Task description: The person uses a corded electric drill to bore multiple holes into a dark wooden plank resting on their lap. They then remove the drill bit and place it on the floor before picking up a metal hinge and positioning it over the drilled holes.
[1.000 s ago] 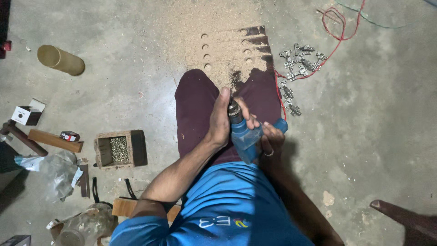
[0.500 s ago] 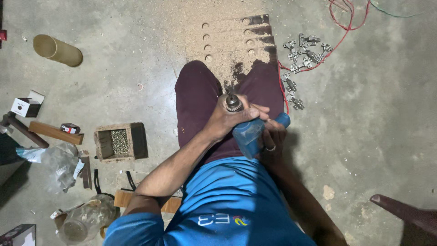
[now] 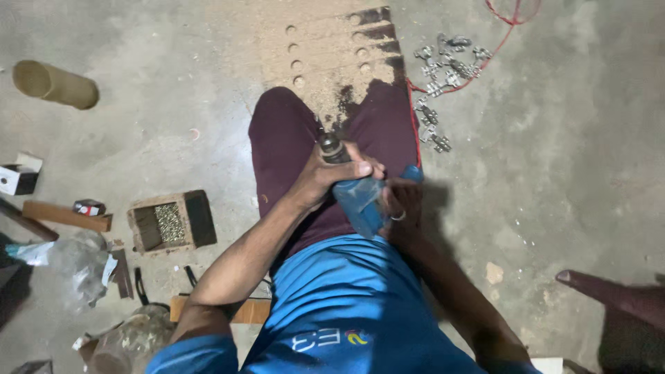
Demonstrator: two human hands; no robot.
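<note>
I hold a blue electric drill over my lap, its metal chuck pointing away from me toward a wooden board. My left hand is wrapped around the front of the drill just behind the chuck. My right hand, with a ring on one finger, grips the drill's rear handle. The board lies on the concrete floor past my knees, covered with sawdust and bearing two rows of round holes. The drill bit's tip is hidden against my dark red trousers.
Several metal hinges lie right of the board beside a red cable. At left are a small wooden box of screws, a cardboard tube, wood offcuts, plastic bags and a jar.
The view has shifted so the board and hinges sit higher in frame. My left hand slid from the top of the drill to around its front, near the chuck.
</note>
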